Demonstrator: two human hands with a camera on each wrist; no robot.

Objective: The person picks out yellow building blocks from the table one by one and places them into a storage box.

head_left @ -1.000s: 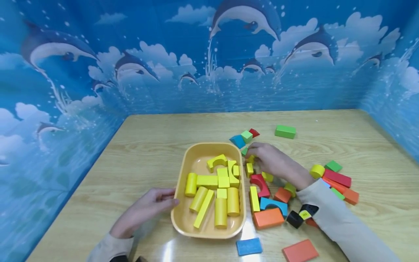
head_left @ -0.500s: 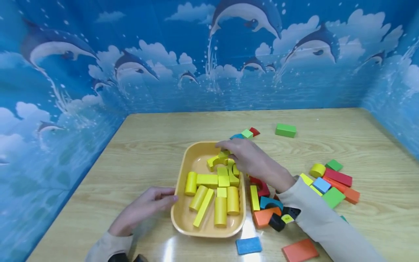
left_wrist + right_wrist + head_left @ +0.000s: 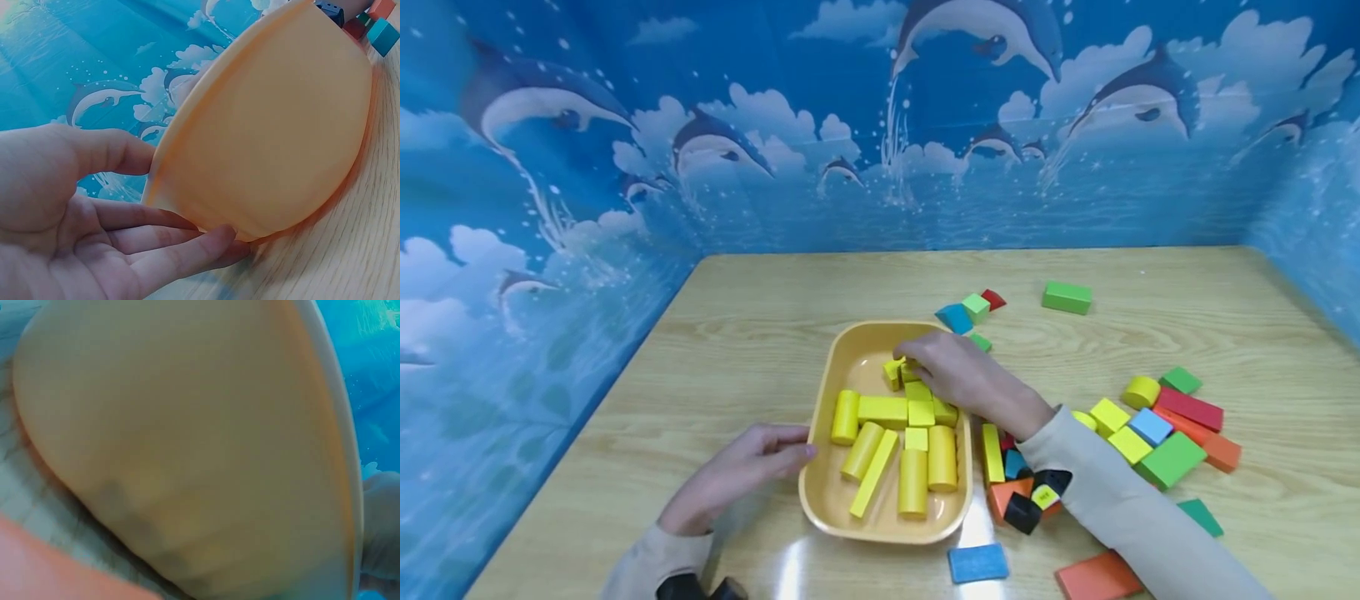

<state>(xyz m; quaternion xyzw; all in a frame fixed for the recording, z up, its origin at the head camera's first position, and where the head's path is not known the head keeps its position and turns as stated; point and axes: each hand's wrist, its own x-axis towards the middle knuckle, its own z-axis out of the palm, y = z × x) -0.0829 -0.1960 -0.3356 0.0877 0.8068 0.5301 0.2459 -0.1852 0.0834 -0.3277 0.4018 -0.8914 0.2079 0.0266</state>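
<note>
A light-orange plastic tray (image 3: 815,508) holds several yellow blocks, among them a cylinder (image 3: 913,483) and a long thin block (image 3: 875,473). My left hand (image 3: 752,467) grips the tray's left side; in the left wrist view, the thumb reaches over the rim and the other fingers lie against the outer wall. Inside the tray's far right part, my right hand (image 3: 958,371) holds a small yellow block (image 3: 910,372) with curled fingers, low over a yellow arch block (image 3: 891,373) that it partly covers. The right wrist view is mostly filled by the tray's outer wall (image 3: 206,412).
Right of the tray lie loose coloured blocks, including a green block (image 3: 1172,460) and a red one (image 3: 1191,408), some hidden under the right forearm. A blue block (image 3: 977,563) lies in front, and another green block (image 3: 1067,297) farther back. A dolphin-print curtain (image 3: 880,125) borders the table.
The right hand has carried a yellow block from the pile beside the tray over the rim, then lowered it among the yellow blocks. The left hand has stayed at the tray's left side.
</note>
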